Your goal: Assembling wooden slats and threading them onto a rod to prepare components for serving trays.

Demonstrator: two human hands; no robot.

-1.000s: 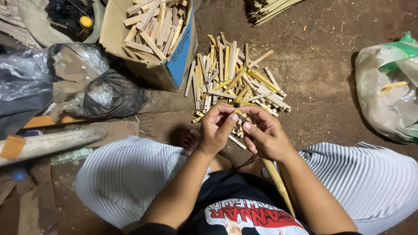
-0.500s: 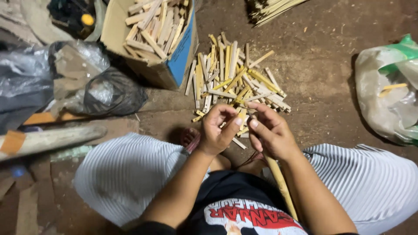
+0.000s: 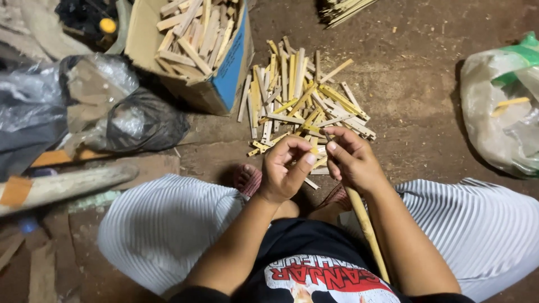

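My left hand (image 3: 285, 169) is curled in front of my lap, its fingertips pinching a small yellowish sliver of bamboo. My right hand (image 3: 352, 161) sits just to its right, closed around the top of a long pale stick (image 3: 366, 224) that runs back along my forearm. A thin dark tip shows above that hand, between the two hands. Directly beyond both hands, a pile of short bamboo slats (image 3: 300, 101) lies on the dirt floor.
A cardboard box (image 3: 230, 73) with a blue side holds several more slats at the back left. Dark and clear plastic bags (image 3: 132, 120) and a wooden pole (image 3: 67, 182) lie left. A whitish plastic bag (image 3: 499, 112) sits right. A bundle of thin sticks (image 3: 342, 8) lies at the far edge.
The two hands, pressed together a second ago, have drawn slightly apart. The right hand has shifted a little to the right. The pile and the box have not moved.
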